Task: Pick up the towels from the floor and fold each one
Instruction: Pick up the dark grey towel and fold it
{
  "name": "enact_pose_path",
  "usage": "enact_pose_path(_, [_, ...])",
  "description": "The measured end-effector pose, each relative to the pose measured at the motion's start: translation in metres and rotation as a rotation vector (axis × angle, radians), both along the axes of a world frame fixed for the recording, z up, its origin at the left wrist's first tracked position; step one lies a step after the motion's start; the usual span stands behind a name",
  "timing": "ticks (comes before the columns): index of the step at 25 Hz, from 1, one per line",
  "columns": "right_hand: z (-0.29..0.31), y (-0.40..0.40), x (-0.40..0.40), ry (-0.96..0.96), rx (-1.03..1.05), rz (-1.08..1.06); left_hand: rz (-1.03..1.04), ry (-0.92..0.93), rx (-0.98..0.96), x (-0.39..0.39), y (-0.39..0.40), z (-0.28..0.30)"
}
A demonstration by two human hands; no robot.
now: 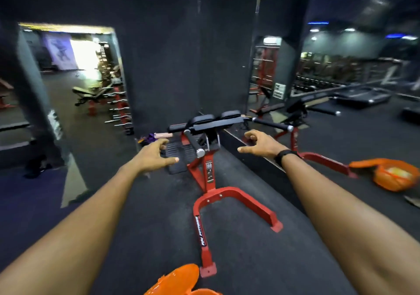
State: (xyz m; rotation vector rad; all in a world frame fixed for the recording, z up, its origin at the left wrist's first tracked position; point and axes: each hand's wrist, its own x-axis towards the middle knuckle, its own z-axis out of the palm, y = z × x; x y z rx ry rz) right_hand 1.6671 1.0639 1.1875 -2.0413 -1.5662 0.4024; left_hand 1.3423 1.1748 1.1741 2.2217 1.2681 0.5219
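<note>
You have two bare hands, left hand and right hand, one red-framed bench at centre, one wristband, and two orange items: lower centre, right edge.

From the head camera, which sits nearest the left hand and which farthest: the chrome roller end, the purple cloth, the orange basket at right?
1. Chrome roller end, just right of the left hand.
2. Purple cloth, on the floor beyond and left of the hand.
3. Orange basket, far right, past the right hand.

Red bench frame ahead, seemingly flanked by bare floor
</note>
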Motion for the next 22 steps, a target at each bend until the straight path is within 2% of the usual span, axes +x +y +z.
enact_pose_path(4, [-0.004, -0.104, 0.014, 0.002, -0.039, -0.203, -0.219, 0.011, 0.029, 0.06, -0.03, 0.001])
enact_pose_path(8, [-0.009, -0.24, 0.037, -0.005, -0.072, -0.461, -0.443, 0.009, 0.017, 0.138, -0.097, -0.005])
enact_pose_path(16, [-0.003, -0.537, 0.036, 0.024, -0.099, -0.965, -0.887, 0.004, -0.024, 0.268, -0.313, -0.011])
enact_pose_path(22, [-0.002, -0.741, -0.016, 0.05, -0.137, -1.222, -1.143, 0.008, -0.035, 0.306, -0.493, -0.021])
